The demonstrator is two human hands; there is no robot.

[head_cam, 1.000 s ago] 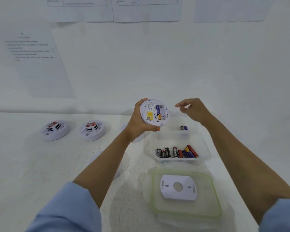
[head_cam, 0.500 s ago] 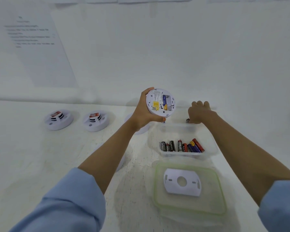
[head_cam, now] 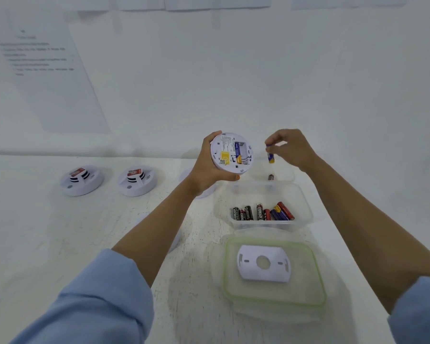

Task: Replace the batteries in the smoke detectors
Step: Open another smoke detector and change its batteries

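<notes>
**Q:** Why is the left hand [head_cam: 210,170] holding the smoke detector [head_cam: 230,155] up in the air instead of leaving it on the table [head_cam: 60,244]?

**A:** So the back faces the person. Fingers and thumb are curled round the rim, with the open battery bay tilted toward the camera. One blue-and-yellow cell [head_cam: 238,153] is already seated on the left side of the bay, and the slot next to it looks bare.

**Q:** And the right hand [head_cam: 292,148]?

**A:** It's pinching a loose battery [head_cam: 270,156] by the top end between thumb and fingertips, so it hangs roughly upright. It's just beside the detector's right edge, not touching, and about level with the bay. My guess is that's the second cell going in. Holding it by one end leaves the other end free to nose into the slot. I can't read the polarity marks from here, though.

**Q:** What's all the stuff underneath?

**A:** Right below the pinched battery is a small clear tub [head_cam: 287,176] with one dark battery [head_cam: 270,177] in it. Nearer the person, a bigger clear tub [head_cam: 305,209] holds a row of mixed batteries. Nearer again, a green-rimmed lid [head_cam: 318,276] lies flat with a white mounting plate [head_cam: 263,266] on it, probably parked out of the way. There are two more detectors [head_cam: 82,181] [head_cam: 137,181] well off to the left.
</notes>
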